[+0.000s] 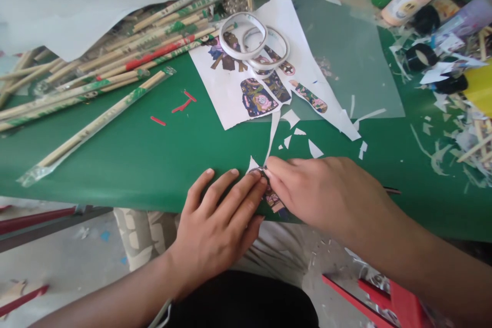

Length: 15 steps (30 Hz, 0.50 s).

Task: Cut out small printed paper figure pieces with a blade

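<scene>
At the near edge of the green table, my left hand [223, 215] lies flat, fingers stretched out. Its fingertips press on a small dark patterned paper cutout [274, 201], partly hidden under both hands. My right hand [323, 189] is closed in a pinch at the cutout's upper edge. What its fingertips hold is too small and covered to make out. A narrow white paper strip [273, 133] runs up from those fingertips. Beyond them lies a white sheet printed with patterned shapes [226, 107], and two white tape rolls [243, 55] rest on it.
Wrapped chopsticks [96, 123] lie in a heap at the left. Red scraps [184, 102] and white paper scraps [315, 149] dot the green tabletop [134, 159]. Paint bottles [409, 0] and more clippings crowd the right. A thin dark stick [392, 190] shows behind my right wrist.
</scene>
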Motion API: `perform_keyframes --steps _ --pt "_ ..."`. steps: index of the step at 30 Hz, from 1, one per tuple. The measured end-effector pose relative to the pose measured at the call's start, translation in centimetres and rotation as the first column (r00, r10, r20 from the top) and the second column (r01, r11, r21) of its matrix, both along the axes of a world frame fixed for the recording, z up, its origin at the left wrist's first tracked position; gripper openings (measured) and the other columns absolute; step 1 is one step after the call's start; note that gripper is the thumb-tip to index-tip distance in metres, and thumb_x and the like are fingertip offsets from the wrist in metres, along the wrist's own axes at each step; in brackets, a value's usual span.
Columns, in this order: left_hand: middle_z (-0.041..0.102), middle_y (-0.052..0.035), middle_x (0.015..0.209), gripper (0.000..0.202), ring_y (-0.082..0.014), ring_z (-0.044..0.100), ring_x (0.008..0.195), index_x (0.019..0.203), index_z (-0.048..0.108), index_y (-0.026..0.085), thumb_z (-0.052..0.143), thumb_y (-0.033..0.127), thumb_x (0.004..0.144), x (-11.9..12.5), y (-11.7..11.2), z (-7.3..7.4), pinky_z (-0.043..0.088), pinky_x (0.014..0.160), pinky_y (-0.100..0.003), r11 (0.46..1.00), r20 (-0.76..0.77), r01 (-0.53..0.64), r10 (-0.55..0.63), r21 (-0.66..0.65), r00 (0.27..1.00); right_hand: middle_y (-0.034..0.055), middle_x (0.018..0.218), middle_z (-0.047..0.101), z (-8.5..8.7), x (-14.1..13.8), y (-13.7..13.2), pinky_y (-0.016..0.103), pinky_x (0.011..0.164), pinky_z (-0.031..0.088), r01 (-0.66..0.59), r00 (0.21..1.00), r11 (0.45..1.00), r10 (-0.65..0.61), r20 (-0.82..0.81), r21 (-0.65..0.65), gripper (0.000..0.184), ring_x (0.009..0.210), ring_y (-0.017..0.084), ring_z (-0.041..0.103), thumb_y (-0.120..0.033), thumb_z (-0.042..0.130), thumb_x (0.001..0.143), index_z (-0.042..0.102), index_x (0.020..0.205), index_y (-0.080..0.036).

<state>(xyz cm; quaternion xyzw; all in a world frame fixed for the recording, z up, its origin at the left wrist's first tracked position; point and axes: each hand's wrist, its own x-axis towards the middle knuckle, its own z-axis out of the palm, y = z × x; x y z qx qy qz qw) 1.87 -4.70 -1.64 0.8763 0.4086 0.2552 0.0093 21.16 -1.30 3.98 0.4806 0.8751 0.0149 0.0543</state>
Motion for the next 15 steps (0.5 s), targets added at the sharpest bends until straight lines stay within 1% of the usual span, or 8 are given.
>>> perform_keyframes --steps 3,8,15 --pt "0.068 -0.0003 0.127 0.037 -0.0234 0.058 0.113 0.127 0.063 0.020 0.056 0.032 0.093 -0.1 0.1 0.0 0.034 0.111 -0.043 1.000 -0.022 0.006 -0.005 0.018 1.000 -0.0067 0.045 0.047 0.0 -0.4 -0.3 0.026 0.041 0.008 0.039 0.999 0.999 -0.039 0.031 0.006 0.018 0.033 0.014 0.040 -0.022 0.056 0.086 0.045 0.072 -0.024" --pt "0.068 0.0006 0.127 0.037 -0.0234 0.058 0.112 0.128 0.063 0.020 0.054 0.033 0.094 -0.1 0.2 -0.1 0.034 0.109 -0.043 0.999 -0.023 0.015 -0.014 0.041 1.000 -0.0061 0.040 0.042 -0.2 -0.9 -1.0 0.027 0.041 0.005 0.100 0.994 0.994 -0.102 0.029 0.042 0.019 0.030 0.013 0.036 -0.020 0.052 0.088 0.045 0.070 -0.024" --pt "0.067 0.0010 0.129 0.037 -0.0239 0.057 0.112 0.128 0.062 0.019 0.054 0.032 0.094 -0.1 0.2 -0.4 0.034 0.107 -0.044 0.999 -0.011 0.021 -0.021 0.045 1.000 -0.0042 0.040 0.045 0.1 -1.6 -1.8 0.027 0.042 0.007 0.206 0.977 0.978 -0.208 0.055 0.042 0.021 0.030 0.015 0.040 -0.023 0.047 0.093 0.049 0.072 -0.023"
